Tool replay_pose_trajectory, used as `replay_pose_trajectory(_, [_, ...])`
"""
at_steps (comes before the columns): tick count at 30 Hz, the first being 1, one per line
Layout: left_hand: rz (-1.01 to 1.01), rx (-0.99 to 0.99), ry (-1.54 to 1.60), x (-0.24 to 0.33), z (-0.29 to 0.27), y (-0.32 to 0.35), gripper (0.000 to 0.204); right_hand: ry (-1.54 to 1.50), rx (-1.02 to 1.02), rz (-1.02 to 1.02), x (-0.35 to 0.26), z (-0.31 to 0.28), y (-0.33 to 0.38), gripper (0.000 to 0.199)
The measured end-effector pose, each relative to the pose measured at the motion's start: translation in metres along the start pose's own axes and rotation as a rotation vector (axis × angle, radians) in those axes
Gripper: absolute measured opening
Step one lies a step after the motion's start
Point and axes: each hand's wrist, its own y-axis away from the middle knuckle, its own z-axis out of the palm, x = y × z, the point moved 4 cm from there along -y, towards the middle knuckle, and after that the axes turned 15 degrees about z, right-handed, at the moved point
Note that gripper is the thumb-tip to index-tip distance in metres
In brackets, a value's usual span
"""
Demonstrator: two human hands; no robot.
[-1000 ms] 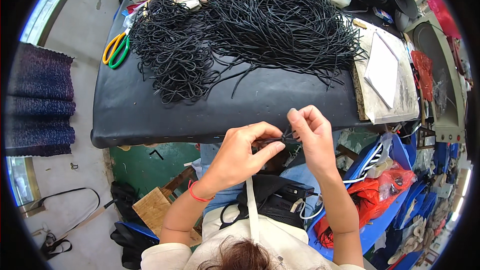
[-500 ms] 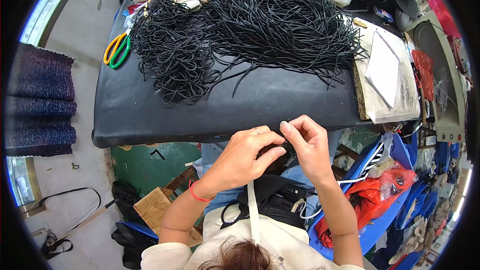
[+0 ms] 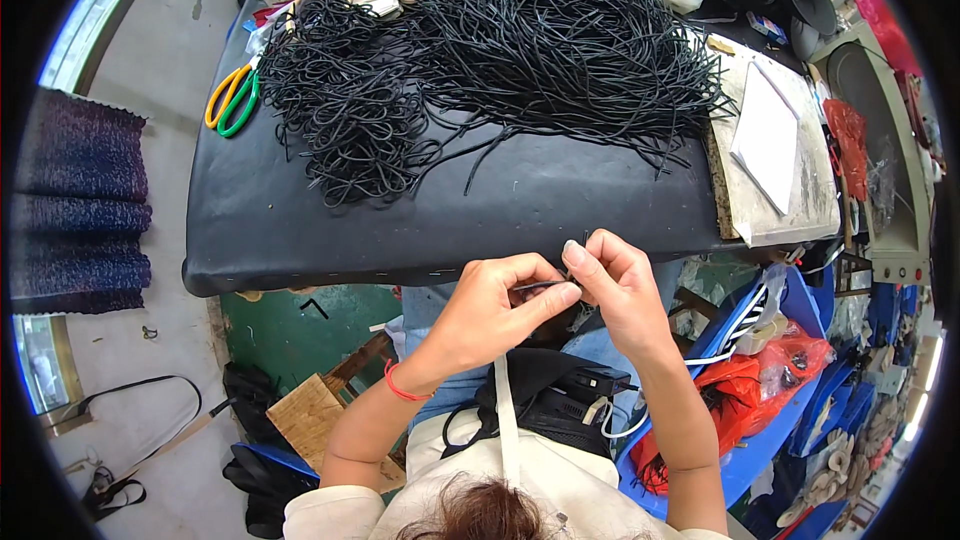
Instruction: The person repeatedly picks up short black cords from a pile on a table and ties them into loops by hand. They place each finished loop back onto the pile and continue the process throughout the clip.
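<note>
Just off the table's near edge, my two hands meet fingertip to fingertip. My left hand (image 3: 500,305) is closed in a pinch on a thin black cord (image 3: 538,286), a short stretch of which shows between thumb and forefinger. My right hand (image 3: 622,290) pinches the same cord beside the left fingertips; its ends are mostly hidden by the fingers. Beyond them on the black-covered table (image 3: 430,235) lie a looped heap of black cords (image 3: 345,105) and, to its right, a larger pile of straighter black cords (image 3: 570,40).
Scissors with yellow and green handles (image 3: 233,100) lie at the table's left. On the right sits a pale board (image 3: 800,180) with white sheets (image 3: 768,145). A blue bin (image 3: 745,460) holding red plastic bags (image 3: 770,370) stands at my right. A wooden stool (image 3: 305,415) is at lower left.
My left thumb has straightened toward the right fingertips, and a bit of cord now shows between the left fingers. Both hands stay in nearly the same place.
</note>
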Motion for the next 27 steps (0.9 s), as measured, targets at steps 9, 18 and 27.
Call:
replay_pose_trajectory(9, [0.285, 0.28, -0.262, 0.013, 0.023, 0.021, 0.014, -0.04, 0.128, -0.109, -0.005, 0.0, 0.0, 0.031])
replay_pose_trajectory(18, [0.127, 0.378, 0.136, -0.01, 0.009, 0.007, 0.015, -0.084, 0.132, 0.02, -0.014, 0.002, -0.005, 0.02])
replay_pose_trajectory(27, [0.099, 0.419, 0.181, -0.007, 0.012, 0.006, 0.018, 0.032, -0.027, -0.094, -0.014, 0.001, 0.009, 0.012])
